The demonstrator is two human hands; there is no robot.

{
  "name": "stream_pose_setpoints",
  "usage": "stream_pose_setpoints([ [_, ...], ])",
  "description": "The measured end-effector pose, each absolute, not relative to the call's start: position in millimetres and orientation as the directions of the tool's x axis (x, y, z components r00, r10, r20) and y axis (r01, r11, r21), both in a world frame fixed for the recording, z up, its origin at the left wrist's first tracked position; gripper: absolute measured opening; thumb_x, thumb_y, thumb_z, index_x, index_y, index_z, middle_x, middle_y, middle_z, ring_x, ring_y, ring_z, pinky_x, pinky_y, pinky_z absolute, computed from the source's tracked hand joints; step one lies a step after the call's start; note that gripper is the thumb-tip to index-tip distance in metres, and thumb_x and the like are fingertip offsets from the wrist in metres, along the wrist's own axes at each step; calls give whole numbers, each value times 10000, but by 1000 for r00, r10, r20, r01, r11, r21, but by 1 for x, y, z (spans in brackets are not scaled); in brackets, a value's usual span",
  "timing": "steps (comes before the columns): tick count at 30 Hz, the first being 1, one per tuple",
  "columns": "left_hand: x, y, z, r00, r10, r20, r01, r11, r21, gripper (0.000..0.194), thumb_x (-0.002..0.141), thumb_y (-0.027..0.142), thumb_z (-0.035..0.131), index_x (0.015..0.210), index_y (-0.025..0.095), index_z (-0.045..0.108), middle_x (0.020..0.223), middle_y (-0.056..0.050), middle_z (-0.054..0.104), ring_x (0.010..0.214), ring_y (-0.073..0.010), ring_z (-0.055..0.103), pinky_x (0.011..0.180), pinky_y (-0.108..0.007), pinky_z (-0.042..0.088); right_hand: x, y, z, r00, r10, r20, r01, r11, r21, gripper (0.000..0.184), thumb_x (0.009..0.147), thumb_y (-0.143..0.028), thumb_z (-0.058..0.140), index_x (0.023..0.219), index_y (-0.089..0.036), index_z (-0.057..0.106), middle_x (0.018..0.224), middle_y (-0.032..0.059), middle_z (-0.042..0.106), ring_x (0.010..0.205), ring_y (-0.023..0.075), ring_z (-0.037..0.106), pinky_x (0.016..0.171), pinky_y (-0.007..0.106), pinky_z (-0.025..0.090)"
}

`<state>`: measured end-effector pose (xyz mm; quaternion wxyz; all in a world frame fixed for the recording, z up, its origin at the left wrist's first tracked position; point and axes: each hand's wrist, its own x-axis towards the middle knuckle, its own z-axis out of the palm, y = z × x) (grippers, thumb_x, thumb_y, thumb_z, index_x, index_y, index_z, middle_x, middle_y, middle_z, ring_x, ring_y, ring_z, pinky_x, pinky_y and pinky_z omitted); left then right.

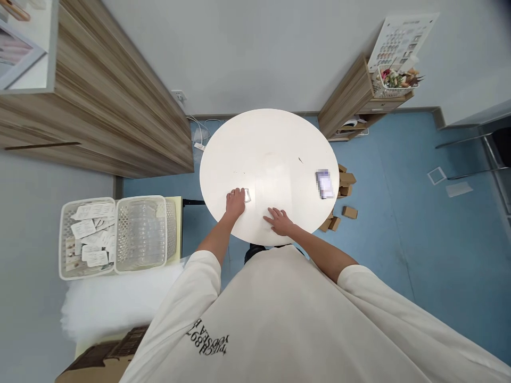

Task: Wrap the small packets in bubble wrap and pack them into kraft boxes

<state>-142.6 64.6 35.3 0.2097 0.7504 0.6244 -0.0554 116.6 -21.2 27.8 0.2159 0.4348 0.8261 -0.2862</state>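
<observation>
Over the left part of the round white table (275,133), my left hand (235,202) has its fingers bent down together. At its fingertips is a small clear rectangular case (247,196), partly hidden by the hand; what is inside is too small to tell. Closer to the table's front edge, my right hand (281,222) rests with fingers spread and nothing in it. A purple-and-white flat object (324,184), blurred into blocks, lies at the table's right side. A small dark mark or scrap (301,159) shows farther back on the tabletop.
To the left stand a white basket of paper packets (114,234) and a basket of clear plastic pieces (164,234). Several small brown boxes (350,212) lie on the floor at right. A wooden cabinet (131,90) and a shelf unit (347,101) flank the table.
</observation>
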Motion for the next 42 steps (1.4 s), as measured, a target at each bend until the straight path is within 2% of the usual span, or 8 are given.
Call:
stream_pose_setpoints([
  [4, -130, 65, 49, 191, 938, -290, 945, -96, 313, 665, 869, 265, 562, 1490, 168, 344, 1444, -175, 471, 1350, -349, 425, 1131, -471, 332, 117, -24, 26, -534, 596, -599, 835, 484, -263, 719, 944, -325, 534, 1614, -294, 275, 1712, 97, 27, 1566, 346, 50, 1215, 551, 164],
  [7, -102, 61, 58, 261, 926, -274, 883, -114, 455, 711, 868, 362, 599, 1502, 186, 328, 1485, -157, 437, 1352, -332, 431, 1116, -433, 372, 114, -26, 27, -532, 611, -587, 837, 481, -259, 747, 932, -326, 540, 1621, -271, 258, 1711, 100, 33, 1566, 350, 43, 1218, 544, 167],
  [12, -49, 48, 50, 354, 869, -346, 746, -39, 665, 716, 864, 375, 622, 1503, 234, 329, 1485, -126, 430, 1288, -296, 511, 1035, -393, 450, 120, -31, 34, -572, 647, -505, 820, 476, -318, 761, 924, -315, 524, 1624, -194, 249, 1688, 141, 177, 1556, 339, 116, 1219, 524, 182],
  [17, -31, 43, 33, 388, 834, -393, 799, -92, 594, 690, 842, 316, 659, 1463, 236, 369, 1450, -139, 454, 1272, -318, 515, 995, -409, 464, 158, -41, 41, -489, 756, -436, 869, 378, -319, 524, 946, -176, 451, 1467, -170, 504, 1588, 151, 382, 1449, 315, 336, 1154, 480, 300],
  [21, -29, 40, 29, 435, 829, -353, 839, -231, 492, 632, 846, 255, 648, 1428, 235, 403, 1425, -136, 485, 1297, -324, 475, 1043, -440, 422, 184, -46, 38, -360, 814, -455, 929, 267, -258, 435, 943, -147, 462, 1363, -176, 571, 1484, 147, 482, 1316, 313, 447, 1072, 451, 368],
  [34, -20, 34, 27, 449, 833, -323, 871, -327, 367, 653, 885, 170, 590, 1489, 245, 354, 1569, -137, 381, 1367, -362, 411, 1043, -486, 413, 181, -45, 26, -329, 846, -419, 944, 282, -172, 345, 925, -90, 460, 1229, -170, 604, 1372, 167, 525, 1183, 319, 464, 947, 416, 375],
  [38, -26, 31, 26, 454, 836, -310, 864, -328, 381, 668, 882, 156, 586, 1501, 211, 341, 1644, -155, 253, 1386, -366, 414, 1065, -481, 412, 180, -46, 22, -328, 853, -405, 945, 294, -145, 344, 910, -61, 445, 1187, -159, 624, 1334, 169, 542, 1145, 315, 475, 924, 413, 378],
  [42, -36, 30, 28, 433, 847, -309, 861, -288, 418, 565, 920, 109, 477, 1471, 179, 373, 1610, -171, 305, 1340, -314, 486, 1046, -443, 441, 179, -44, 20, -336, 846, -414, 942, 301, -148, 340, 896, -46, 444, 1146, -161, 643, 1283, 173, 557, 1103, 311, 487, 911, 414, 379],
])
